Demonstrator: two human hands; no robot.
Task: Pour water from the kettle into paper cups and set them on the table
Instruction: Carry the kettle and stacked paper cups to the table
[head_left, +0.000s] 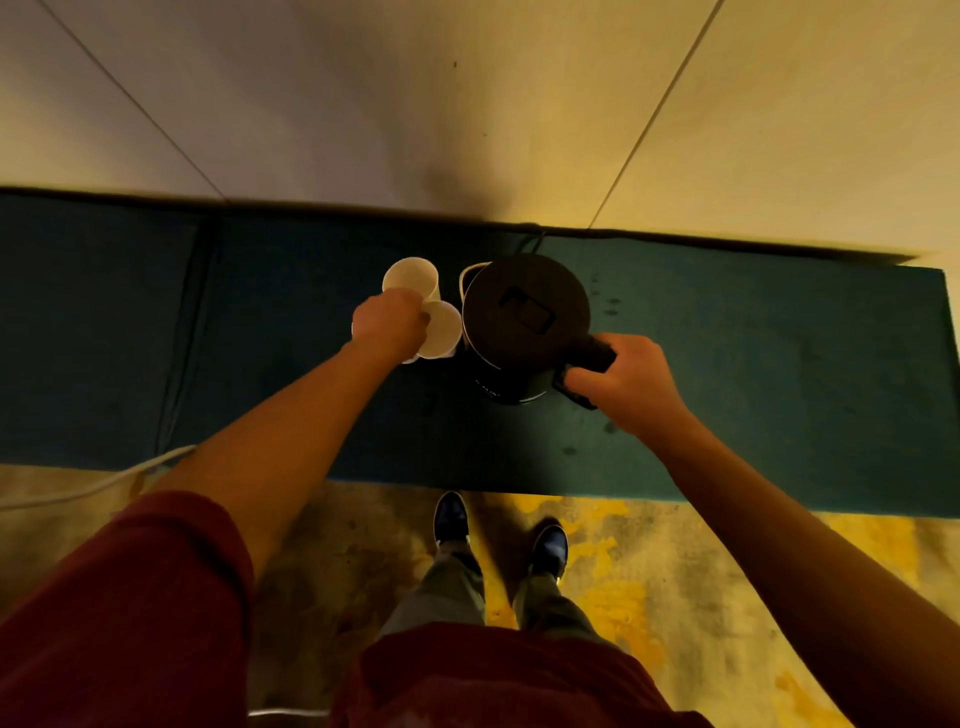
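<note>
A black kettle (524, 327) with its lid closed stands upright on the dark green table (779, 364). My right hand (621, 382) is wrapped around its handle at the kettle's right side. Just left of the kettle are white paper cups: one (410, 278) stands farther back, another (441, 330) sits closer to me. My left hand (387, 325) is closed on the nearer cup's left side and hides part of it. The edge of a third cup peeks out under that hand.
A pale wall rises right behind the table. A white cable (93, 486) runs off the table's front left edge. Dark wet spots (605, 306) mark the cloth right of the kettle. My feet (498, 525) stand on a yellow-stained floor.
</note>
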